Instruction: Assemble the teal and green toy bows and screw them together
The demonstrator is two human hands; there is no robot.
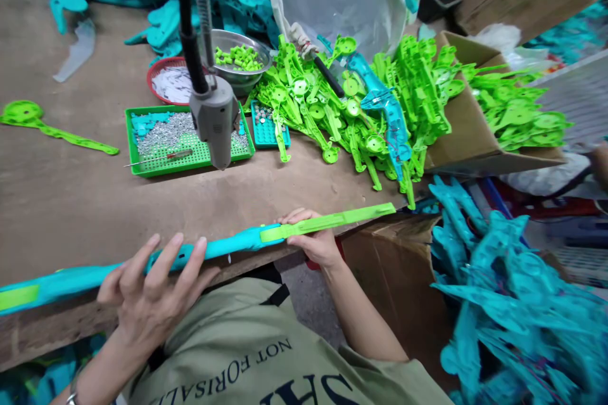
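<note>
A long, narrow blue plastic toy body [232,244] lies along the near edge of the workbench, with a green strip [339,220] running out of its right end. My left hand [154,285] straddles the blue part, fingers spread over its top and thumb on the near side. At the joint between blue and green, my right hand [316,242] grips the toy, thumb in front and fingers behind. Above the toy hangs a grey electric screwdriver [216,120], tip down and touched by neither hand.
Behind the screwdriver stands a green tray [190,168] of screws with a hand screwdriver [161,158] in it. A metal bowl [263,73] and red basket [154,85] hold small parts. Green pieces [313,101] are heaped beyond; blue bodies [513,304] fill a box at right.
</note>
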